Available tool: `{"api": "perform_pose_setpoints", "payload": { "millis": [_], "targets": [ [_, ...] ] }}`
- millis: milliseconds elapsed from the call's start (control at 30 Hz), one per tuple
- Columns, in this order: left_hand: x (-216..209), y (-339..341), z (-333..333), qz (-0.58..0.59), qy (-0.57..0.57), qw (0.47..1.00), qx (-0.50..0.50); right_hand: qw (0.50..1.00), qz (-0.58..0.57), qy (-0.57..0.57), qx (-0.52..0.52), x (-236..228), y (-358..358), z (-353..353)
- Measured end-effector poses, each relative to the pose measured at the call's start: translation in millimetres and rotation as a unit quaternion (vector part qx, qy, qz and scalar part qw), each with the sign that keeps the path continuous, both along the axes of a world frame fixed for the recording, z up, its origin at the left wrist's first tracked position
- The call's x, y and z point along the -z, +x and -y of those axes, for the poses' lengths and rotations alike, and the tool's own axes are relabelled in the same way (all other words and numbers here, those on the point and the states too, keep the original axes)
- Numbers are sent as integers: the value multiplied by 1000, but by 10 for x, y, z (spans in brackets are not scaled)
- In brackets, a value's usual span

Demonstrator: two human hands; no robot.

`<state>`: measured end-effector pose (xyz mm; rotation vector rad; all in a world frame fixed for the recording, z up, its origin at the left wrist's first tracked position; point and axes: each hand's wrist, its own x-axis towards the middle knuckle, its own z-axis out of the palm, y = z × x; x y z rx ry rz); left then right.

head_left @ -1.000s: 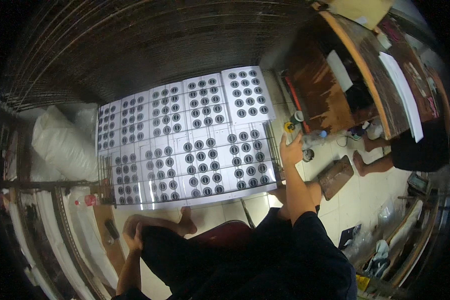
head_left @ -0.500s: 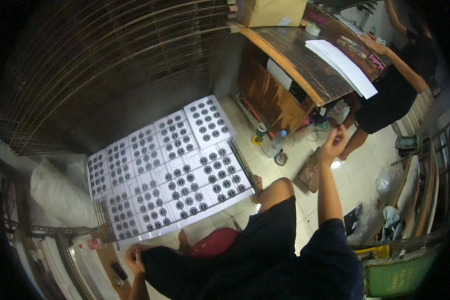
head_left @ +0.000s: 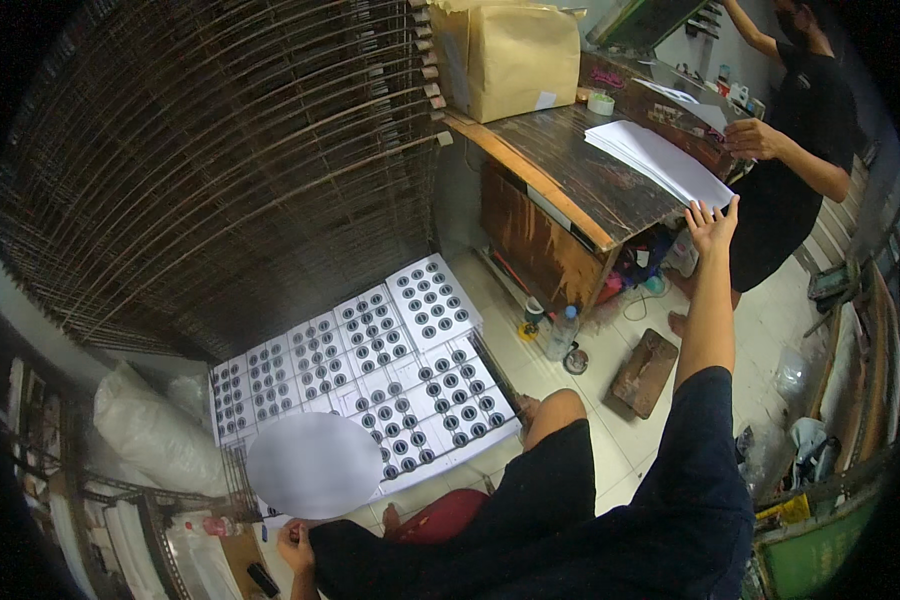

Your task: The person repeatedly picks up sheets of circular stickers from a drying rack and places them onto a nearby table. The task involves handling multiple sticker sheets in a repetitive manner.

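Right hand: the right hand [head_left: 711, 232] is now at the near end of the white papers; half a second ago it hangs over the floor, well apart from them. The fingers are spread and do not close on anything. Whether the fingertips touch the paper, I cannot tell surely.
White papers: this loose pile [head_left: 660, 165] lies on the dark counter [head_left: 540, 145], just ahead and to the left of the right hand, with its near end at the counter's edge. This change puts the papers within reach of the right hand.
Left hand: the left hand [head_left: 296, 545] is by the left knee, its fingers curled. If it holds something small, I cannot tell.
Printed sheets: sheets with dark round marks [head_left: 430, 300] lie ahead and to the right of the left hand, well apart from the right hand. A blurred grey patch hides some of them.
Wire rack: the rack [head_left: 240, 200] stands ahead of the left hand, beyond the sheets.
Box: the brown box [head_left: 525, 60] sits ahead and left of the right hand, with a tape roll [head_left: 601, 104] just beside it.
Co-worker: another person's hand [head_left: 755, 139] is ahead of the right hand, near the papers.
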<state>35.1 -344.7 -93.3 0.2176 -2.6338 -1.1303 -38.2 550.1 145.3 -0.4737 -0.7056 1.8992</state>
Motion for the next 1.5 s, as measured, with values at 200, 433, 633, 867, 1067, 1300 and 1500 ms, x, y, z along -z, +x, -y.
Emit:
{"api": "perform_pose_setpoints", "payload": {
  "millis": [200,433,633,867,1067,1300,1500],
  "targets": [
    [32,-5,-12,9,-20,1000,-7,994,-102,-3,-41,-208,4,-20],
    [80,6,46,-11,-5,1000,-2,982,-10,60,-177,-122,49,165],
    [-73,-12,-70,-21,0,999,26,981,-16,62,-182,-66,275,218],
    [30,-15,-7,-15,-2,1000,12,950,180,168,-193,55,307,172],
    [15,2,-21,-1,18,1000,-4,931,245,230,-143,-21,245,897],
    [-72,-63,-410,-24,-35,996,78,970,60,189,-138,264,383,1967],
    [-684,-287,-2244,92,249,915,304,969,43,112,-216,754,417,3454]
  ]
}}
